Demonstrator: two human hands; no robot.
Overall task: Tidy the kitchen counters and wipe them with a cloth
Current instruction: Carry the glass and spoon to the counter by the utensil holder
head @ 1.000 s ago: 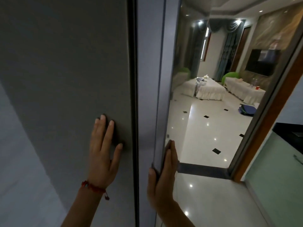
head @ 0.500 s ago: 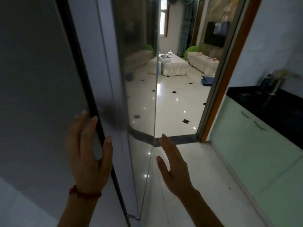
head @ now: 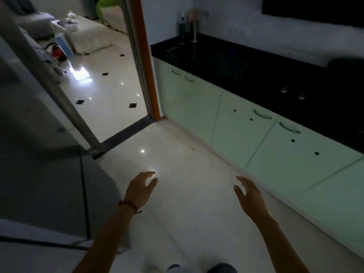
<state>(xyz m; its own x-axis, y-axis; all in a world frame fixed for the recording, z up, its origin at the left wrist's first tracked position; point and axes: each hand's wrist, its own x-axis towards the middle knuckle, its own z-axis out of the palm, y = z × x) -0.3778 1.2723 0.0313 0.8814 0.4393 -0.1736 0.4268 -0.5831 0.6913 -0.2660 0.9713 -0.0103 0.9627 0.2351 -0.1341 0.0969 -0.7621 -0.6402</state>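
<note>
A black kitchen counter (head: 246,62) runs along the right wall over pale green cabinets (head: 236,131). At its far end stand a dark bottle (head: 182,26) and a metal holder (head: 194,28) with utensils. My left hand (head: 140,189), with a red bracelet at the wrist, hangs above the white floor with fingers loosely curved and holds nothing. My right hand (head: 247,194) hovers near the cabinet fronts, fingers relaxed, also empty. No cloth is in view.
A grey sliding door (head: 39,134) stands at the left, its metal frame (head: 59,85) slanting across the doorway. An orange door jamb (head: 149,71) borders the opening to a living room. Glossy white floor (head: 177,194) lies ahead.
Both hands have come off the sliding door and dropped in front of me. The view has swung right and down toward the floor and counter.
</note>
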